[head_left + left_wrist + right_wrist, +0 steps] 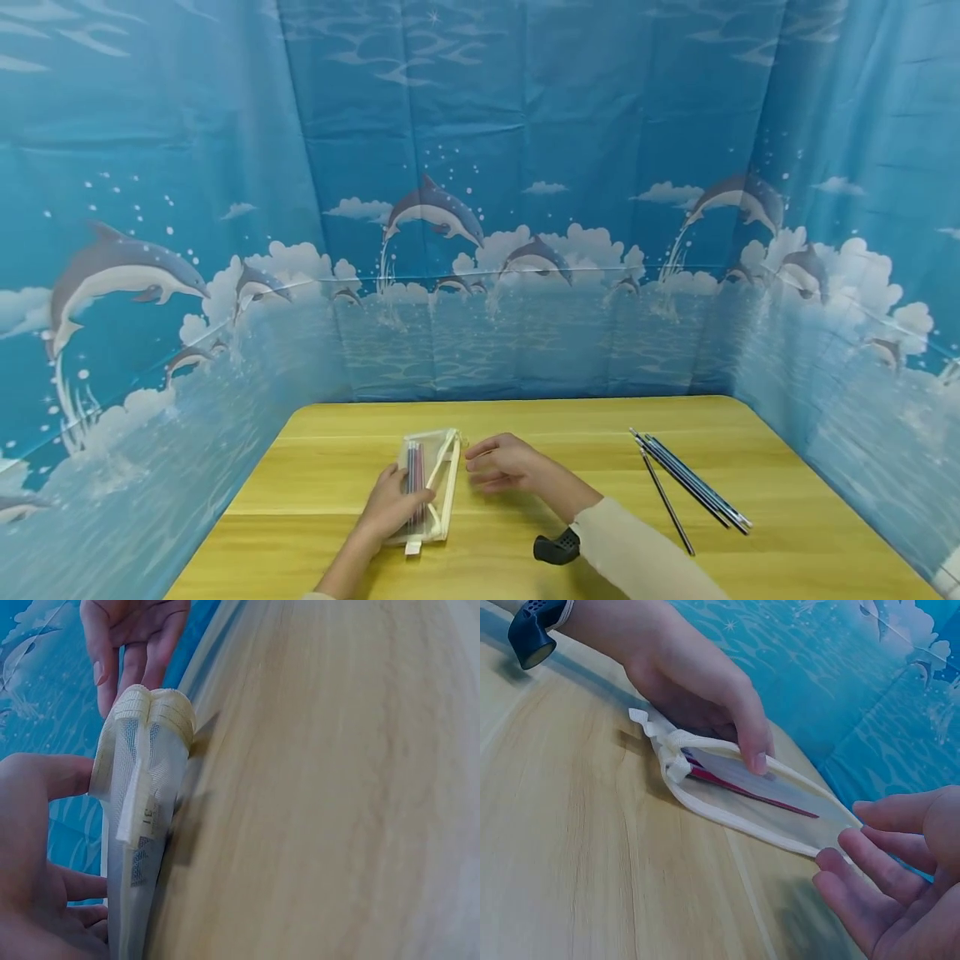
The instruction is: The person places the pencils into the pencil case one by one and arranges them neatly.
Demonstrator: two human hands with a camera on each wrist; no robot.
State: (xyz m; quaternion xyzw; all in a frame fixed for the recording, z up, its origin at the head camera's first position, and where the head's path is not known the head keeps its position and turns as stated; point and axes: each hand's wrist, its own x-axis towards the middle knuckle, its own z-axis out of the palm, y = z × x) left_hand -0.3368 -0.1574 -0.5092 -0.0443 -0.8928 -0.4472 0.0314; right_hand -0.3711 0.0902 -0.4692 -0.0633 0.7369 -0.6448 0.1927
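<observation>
A translucent mesh zip pouch [441, 483] with cream edging lies on the left-middle of the table, its zipped mouth parted. Several pencils [416, 479] show through its mesh, a red one [742, 792] visible through the opening. My left hand [392, 503] holds the pouch by its left side, the thumb at the rim of the mouth and the other fingers along the outside. To the right of the pouch, my right hand [504, 463] hovers with relaxed, slightly bent fingers and nothing in them. Its fingertips [826, 859] are close to the far end of the pouch mouth.
Several dark pencils [693, 479] lie in a loose bundle on the right of the yellow wood-grain table [555, 425], one [667, 504] set apart at an angle. A blue dolphin-print curtain [480, 333] stands behind the table and at both sides.
</observation>
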